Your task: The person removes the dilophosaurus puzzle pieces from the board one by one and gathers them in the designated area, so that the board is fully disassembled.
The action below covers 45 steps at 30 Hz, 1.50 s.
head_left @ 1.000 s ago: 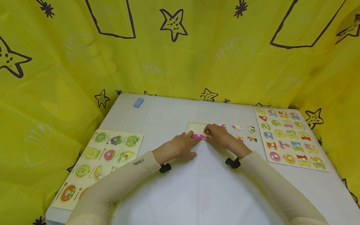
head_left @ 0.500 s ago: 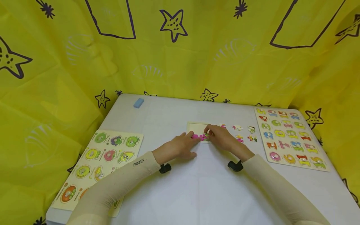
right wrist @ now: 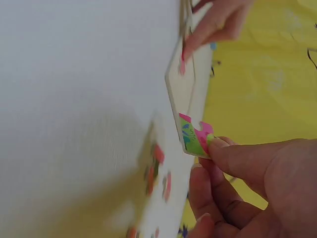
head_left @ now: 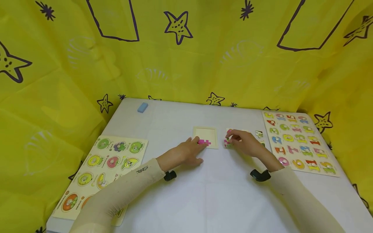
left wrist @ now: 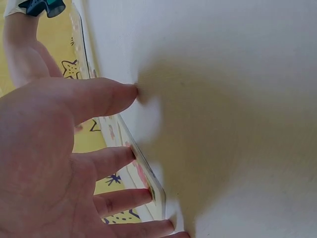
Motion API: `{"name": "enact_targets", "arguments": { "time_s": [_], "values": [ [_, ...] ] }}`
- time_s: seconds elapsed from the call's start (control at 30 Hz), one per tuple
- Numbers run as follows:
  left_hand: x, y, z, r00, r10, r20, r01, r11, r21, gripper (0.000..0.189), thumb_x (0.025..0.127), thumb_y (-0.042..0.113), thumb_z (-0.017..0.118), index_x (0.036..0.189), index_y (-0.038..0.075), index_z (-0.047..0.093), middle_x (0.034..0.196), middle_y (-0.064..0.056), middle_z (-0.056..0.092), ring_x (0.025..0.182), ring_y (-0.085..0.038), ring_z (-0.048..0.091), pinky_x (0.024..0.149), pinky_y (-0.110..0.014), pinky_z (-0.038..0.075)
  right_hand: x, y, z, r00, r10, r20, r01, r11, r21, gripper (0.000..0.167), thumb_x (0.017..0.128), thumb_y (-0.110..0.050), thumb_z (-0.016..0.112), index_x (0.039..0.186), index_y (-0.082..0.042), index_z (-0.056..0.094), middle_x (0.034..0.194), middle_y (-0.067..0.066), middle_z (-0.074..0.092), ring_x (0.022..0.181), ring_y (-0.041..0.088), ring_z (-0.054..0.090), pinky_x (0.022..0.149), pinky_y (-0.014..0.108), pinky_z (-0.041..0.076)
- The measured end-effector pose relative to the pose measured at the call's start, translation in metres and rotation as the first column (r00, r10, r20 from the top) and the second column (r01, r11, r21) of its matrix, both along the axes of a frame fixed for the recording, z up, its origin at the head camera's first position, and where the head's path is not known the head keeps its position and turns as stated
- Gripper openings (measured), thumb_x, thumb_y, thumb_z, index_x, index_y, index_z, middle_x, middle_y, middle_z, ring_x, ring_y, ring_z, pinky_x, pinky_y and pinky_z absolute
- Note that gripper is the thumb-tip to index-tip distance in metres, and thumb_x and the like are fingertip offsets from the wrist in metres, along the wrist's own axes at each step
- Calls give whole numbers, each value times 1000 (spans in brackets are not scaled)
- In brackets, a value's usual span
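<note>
My left hand [head_left: 187, 152] rests on the near side of a small square wooden puzzle tray [head_left: 207, 132], its extended fingertips touching a pink jigsaw piece [head_left: 205, 142] along the tray's near edge. In the left wrist view the fingers [left wrist: 116, 161] are fairly straight, and the tips meet the tray rim. To the right of the tray, my right hand [head_left: 247, 144] pinches another jigsaw piece [right wrist: 195, 136], pink and green with a blue patch, between thumb and fingers. Loose jigsaw pieces [head_left: 258, 133] lie by that hand, partly hidden behind it.
A fruit peg board [head_left: 116, 161] lies at the left under the left forearm. A number peg board [head_left: 300, 142] lies at the right. One light blue block [head_left: 142, 107] sits at the back left. Behind the white table [head_left: 180, 204] hangs a yellow curtain [head_left: 186, 64].
The right hand has moved right, away from the tray, carrying the pink and green jigsaw piece out of the tray's near right corner. The left hand stays in place.
</note>
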<state>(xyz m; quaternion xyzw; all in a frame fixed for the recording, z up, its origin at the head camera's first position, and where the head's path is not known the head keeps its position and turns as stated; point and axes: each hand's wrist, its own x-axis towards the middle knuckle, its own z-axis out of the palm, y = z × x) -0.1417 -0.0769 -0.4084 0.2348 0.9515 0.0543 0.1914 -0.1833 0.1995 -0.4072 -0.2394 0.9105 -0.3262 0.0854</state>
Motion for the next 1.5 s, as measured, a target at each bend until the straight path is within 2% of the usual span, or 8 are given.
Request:
{"name": "enact_targets", "arguments": {
  "time_s": [0.17,0.33,0.53,0.6,0.73,1.0,1.23,1.5],
  "values": [
    [2,0,0,1000,9,10,-9,1000,16,69,103,42,63,165,27,39,161,-11,38,150,-42,41,114,-52,48,8,43,8,998,-21,56,21,1000,3,20,105,-8,63,123,-3,71,110,10,71,102,25,64,87,29,54],
    [3,0,1,1000,14,26,-15,999,36,68,103,40,62,165,26,39,162,-13,36,152,-44,36,115,-54,47,15,87,9,990,-62,130,60,998,17,24,107,-12,62,127,0,67,112,13,70,97,21,61,79,23,52],
    [5,-1,1,999,18,31,-19,999,47,67,103,38,59,166,27,37,163,-12,35,154,-45,33,115,-55,47,21,118,6,963,-159,218,140,985,101,28,107,-16,62,129,0,65,102,11,68,68,14,50,57,25,44],
    [5,-2,0,1000,15,27,-16,999,41,67,104,39,58,166,27,37,162,-11,35,154,-45,34,114,-55,47,23,122,4,955,-171,240,148,983,113,28,106,-16,62,129,0,65,96,10,66,59,15,46,53,28,41],
    [5,-3,-1,999,15,30,-16,999,37,68,103,40,59,166,26,37,163,-11,35,154,-45,34,115,-56,46,25,124,-1,963,-177,202,148,978,148,27,106,-15,62,128,1,65,92,8,63,59,16,46,56,29,41],
    [3,-3,-1,999,23,49,-25,999,32,69,104,42,59,167,28,34,171,-11,28,158,-44,28,120,-57,40,25,118,-4,976,-191,102,163,959,233,21,104,-17,65,119,-2,69,97,9,66,87,24,56,75,35,46],
    [2,-3,-2,998,23,53,-24,999,30,70,104,43,60,167,28,34,172,-11,26,158,-44,28,122,-56,38,23,115,-3,982,-170,88,143,958,248,19,103,-14,66,118,-2,69,100,10,66,91,26,57,79,38,47],
    [2,-5,-2,999,12,37,-14,999,31,71,104,45,62,167,28,35,172,-11,28,157,-44,30,120,-56,40,25,110,-7,982,-177,61,158,960,232,15,101,-10,67,114,-3,71,97,6,66,86,20,55,75,33,46]
  ]
}}
